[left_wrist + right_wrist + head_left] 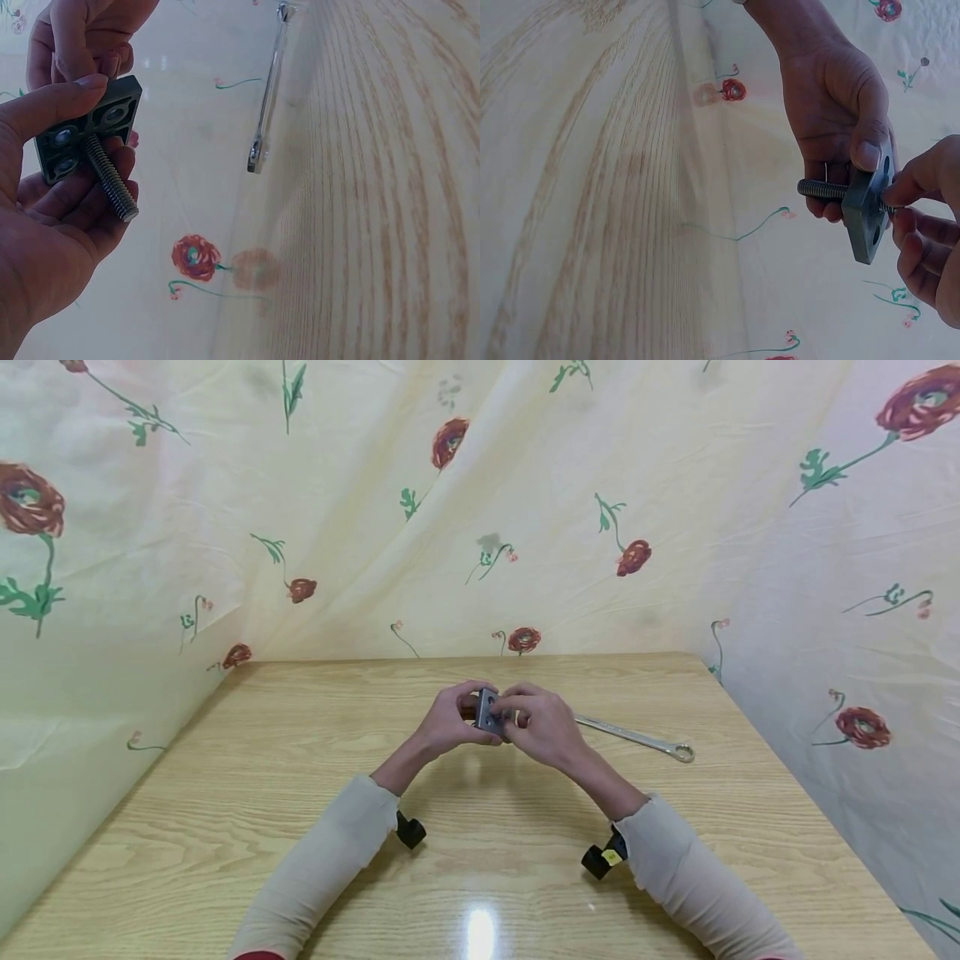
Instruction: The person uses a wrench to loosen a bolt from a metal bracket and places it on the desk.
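Raised over the table, my left hand (pixel 448 724) grips a square dark grey plate (pixel 486 717) by its edges, thumb on one side and fingers on the other. Round holes and a ribbed back show on the plate (pixel 129 96) in the left wrist view. A threaded bolt (pixel 112 181) passes through its middle, and a long stretch of thread sticks out of the ribbed side. On the flat side, my right hand (pixel 543 727) pinches the short end of the bolt close against the plate (pixel 864 221); its fingertips partly hide that end.
A silver combination wrench (pixel 637 738) lies on the wooden table (pixel 225 793), to the right of and behind my right hand. Flower-printed cloth (pixel 360 510) hangs behind and along both sides. Black wrist cameras (pixel 411 832) hang under both forearms.
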Demonstrator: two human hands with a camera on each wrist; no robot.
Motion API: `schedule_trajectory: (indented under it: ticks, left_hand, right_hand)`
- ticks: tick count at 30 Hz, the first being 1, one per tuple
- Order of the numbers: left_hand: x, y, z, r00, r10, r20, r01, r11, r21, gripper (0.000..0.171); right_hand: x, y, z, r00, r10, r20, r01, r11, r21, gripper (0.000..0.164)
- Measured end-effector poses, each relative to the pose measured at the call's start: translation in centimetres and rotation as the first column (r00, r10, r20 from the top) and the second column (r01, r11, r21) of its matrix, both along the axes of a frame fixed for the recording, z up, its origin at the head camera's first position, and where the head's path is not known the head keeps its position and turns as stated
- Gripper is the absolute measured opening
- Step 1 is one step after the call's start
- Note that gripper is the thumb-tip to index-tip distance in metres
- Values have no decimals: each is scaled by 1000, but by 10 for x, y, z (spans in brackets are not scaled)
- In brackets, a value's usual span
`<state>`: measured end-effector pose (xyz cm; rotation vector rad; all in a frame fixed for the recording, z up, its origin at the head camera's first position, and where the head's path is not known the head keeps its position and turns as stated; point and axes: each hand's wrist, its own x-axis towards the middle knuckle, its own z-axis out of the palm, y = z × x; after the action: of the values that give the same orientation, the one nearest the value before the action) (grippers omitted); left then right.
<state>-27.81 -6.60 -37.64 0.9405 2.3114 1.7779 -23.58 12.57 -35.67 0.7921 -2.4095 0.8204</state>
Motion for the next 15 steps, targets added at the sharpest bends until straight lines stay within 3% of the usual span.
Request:
schedule_trajectory:
  ticks: [5,9,15]
  left_hand:
    - [0,-1,1,1000,6,-2,-6,1000,0,64]
    - [0,-1,1,1000,16,-6,-16,1000,-6,65]
    - [0,0,0,1000,12,-6,-12,1000,-11,63]
  right_hand:
    - [-1,0,0,1000,3,11,-3,1000,-4,30]
    - [-1,1,0,995,-64,77,64,998,-4,45]
    - [-2,0,0,978,-154,138,153,988,13,38]
